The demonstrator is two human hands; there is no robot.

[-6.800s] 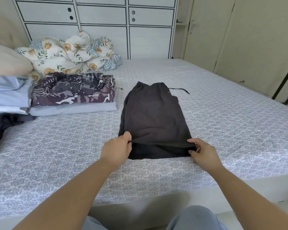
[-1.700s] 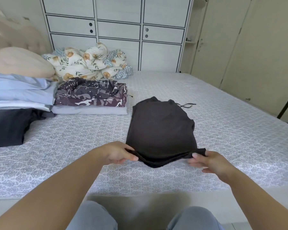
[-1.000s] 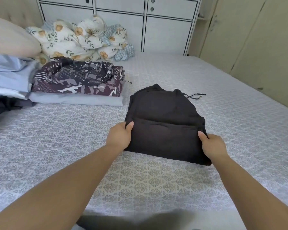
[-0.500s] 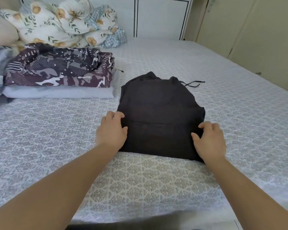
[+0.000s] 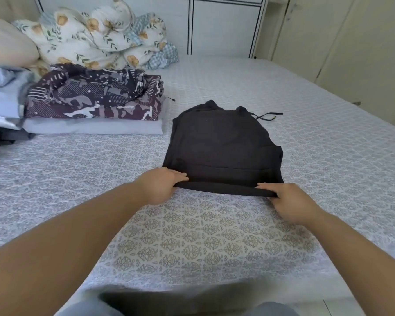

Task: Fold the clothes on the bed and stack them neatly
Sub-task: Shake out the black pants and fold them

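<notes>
Hands, left (image 5: 161, 185) and right (image 5: 290, 202), pinch folded black garment's (image 5: 221, 147) near edge.

Head view, one camera, forward and down over the bed

It looks from the person's head across the bed (image 5: 214, 236) toward the cupboard (image 5: 224, 26) at 12 o'clock, near both forearms, with stacked clothes (image 5: 94, 96) at 10 o'clock; no second view.

Home bedroom — made bed (image 5: 306, 124), pillows (image 5: 7, 44), rumpled duvet (image 5: 96, 39), white wardrobe (image 5: 224, 26) behind.
</notes>
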